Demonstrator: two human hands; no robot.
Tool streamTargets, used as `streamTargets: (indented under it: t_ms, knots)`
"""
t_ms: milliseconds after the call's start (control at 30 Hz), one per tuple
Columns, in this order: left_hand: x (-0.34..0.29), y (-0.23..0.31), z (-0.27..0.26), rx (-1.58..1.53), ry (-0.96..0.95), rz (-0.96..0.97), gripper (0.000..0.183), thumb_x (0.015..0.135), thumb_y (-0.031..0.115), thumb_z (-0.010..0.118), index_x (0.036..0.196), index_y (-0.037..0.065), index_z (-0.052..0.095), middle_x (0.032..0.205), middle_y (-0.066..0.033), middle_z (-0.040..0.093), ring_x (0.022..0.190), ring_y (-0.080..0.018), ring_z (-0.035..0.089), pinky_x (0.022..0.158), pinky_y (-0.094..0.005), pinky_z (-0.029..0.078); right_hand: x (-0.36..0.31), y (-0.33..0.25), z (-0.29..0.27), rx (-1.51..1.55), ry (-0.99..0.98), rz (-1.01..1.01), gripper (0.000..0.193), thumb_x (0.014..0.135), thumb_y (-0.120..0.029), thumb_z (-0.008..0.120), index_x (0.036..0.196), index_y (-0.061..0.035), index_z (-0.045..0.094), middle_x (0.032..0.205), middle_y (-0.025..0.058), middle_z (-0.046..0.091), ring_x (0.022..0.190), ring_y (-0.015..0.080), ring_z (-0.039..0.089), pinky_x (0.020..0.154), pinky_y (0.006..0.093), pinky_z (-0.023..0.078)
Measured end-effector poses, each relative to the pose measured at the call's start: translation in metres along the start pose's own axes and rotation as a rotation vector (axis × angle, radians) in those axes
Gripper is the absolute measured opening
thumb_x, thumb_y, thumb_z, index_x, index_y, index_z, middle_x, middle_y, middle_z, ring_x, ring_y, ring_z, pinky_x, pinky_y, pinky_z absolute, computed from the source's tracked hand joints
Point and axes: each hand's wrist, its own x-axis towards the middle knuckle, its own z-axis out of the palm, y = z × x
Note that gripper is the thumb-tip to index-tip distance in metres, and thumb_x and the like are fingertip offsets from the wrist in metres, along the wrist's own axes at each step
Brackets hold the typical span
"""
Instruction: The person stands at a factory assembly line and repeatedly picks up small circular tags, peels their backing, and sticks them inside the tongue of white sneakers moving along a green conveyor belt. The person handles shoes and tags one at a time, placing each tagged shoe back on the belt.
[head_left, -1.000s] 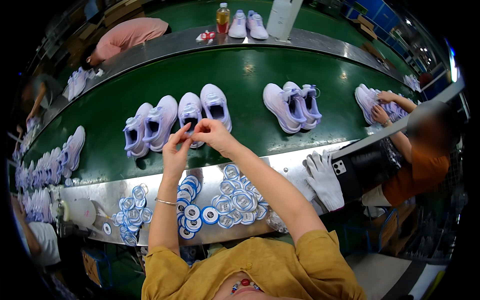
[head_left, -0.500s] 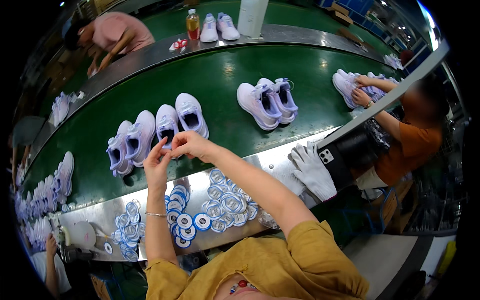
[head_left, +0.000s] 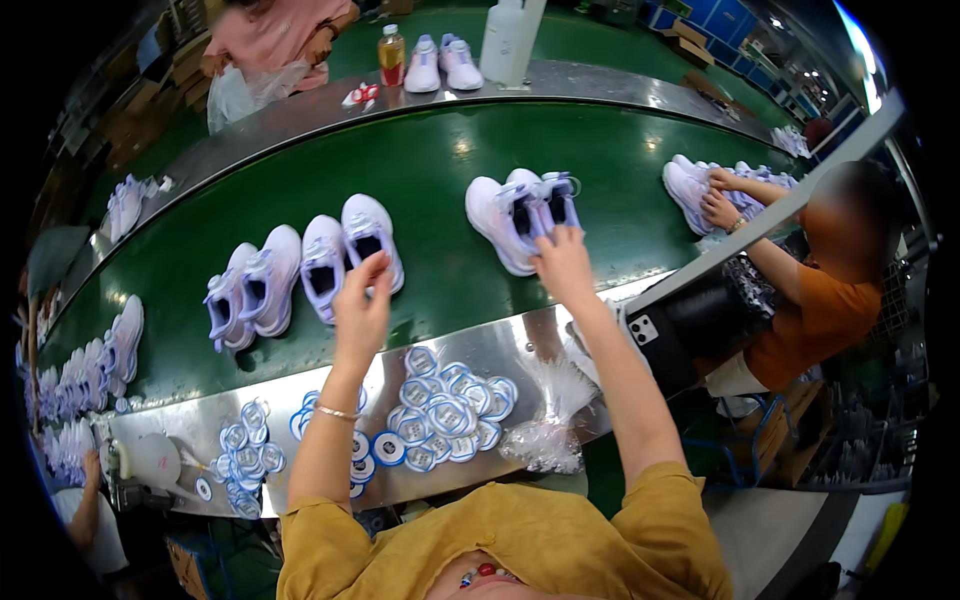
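My right hand [head_left: 563,262] is at the heel end of a pair of white and lavender sneakers [head_left: 497,220] on the green belt, its fingers closed on the heel of the right-hand shoe. Farther left, my left hand [head_left: 362,305] is raised with fingertips curled together; whether they pinch anything small cannot be made out. It is in front of the nearest of several sneakers [head_left: 370,225] lined up toe-away, overlapping that shoe's opening. Below my hands, round blue and white tags [head_left: 450,412] lie piled on the metal ledge, some hidden behind my left forearm.
A bundle of clear plastic strands [head_left: 550,415] lies beside the tags; a phone [head_left: 650,335] is by my right forearm. A co-worker in orange [head_left: 830,310] handles shoes at right. Across the belt stand a bottle [head_left: 391,55] and a person in pink [head_left: 275,40] with a plastic bag.
My hands have separated: the right moved right to the pair of sneakers, the left slightly right. The person across straightened up with a plastic bag. The shoes on the belt shifted slightly left.
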Motion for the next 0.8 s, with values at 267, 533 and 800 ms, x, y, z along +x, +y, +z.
streamTargets:
  t_ms: [267,533,800]
  knots:
    - [0.037,-0.034,0.15,0.045,-0.241,-0.176,0.066,0.08,0.026,0.072,0.131,-0.003,0.044,0.116,-0.0192,0.059,0.103,-0.025,0.059,0.085,-0.0338,0.049,-0.015,-0.035,-0.016,0.585,0.037,0.305,0.032,0.077,-0.028,0.07,0.092,-0.0015,0.059,0.091,0.0173,0.057,0.087,0.0353,0.056,0.073,0.0416,0.047]
    - [0.044,-0.022,0.154,-0.09,-0.146,-0.197,0.053,0.076,0.001,0.059,0.127,0.007,0.042,0.106,-0.0124,0.062,0.073,-0.0158,0.062,0.06,-0.0273,0.05,0.007,-0.01,0.02,0.932,0.045,0.546,0.033,0.078,-0.001,0.057,0.11,-0.0022,0.05,0.105,0.0215,0.06,0.088,0.0357,0.061,0.075,0.0417,0.048]
    - [0.043,-0.018,0.15,0.156,-0.174,0.039,0.033,0.074,-0.002,0.055,0.106,0.006,0.057,0.101,-0.0122,0.056,0.093,-0.0282,0.057,0.078,-0.0368,0.048,0.0,-0.008,0.033,0.729,0.122,0.276,0.02,0.075,0.006,0.051,0.09,-0.0025,0.06,0.095,0.0157,0.057,0.085,0.0375,0.058,0.073,0.0428,0.047]
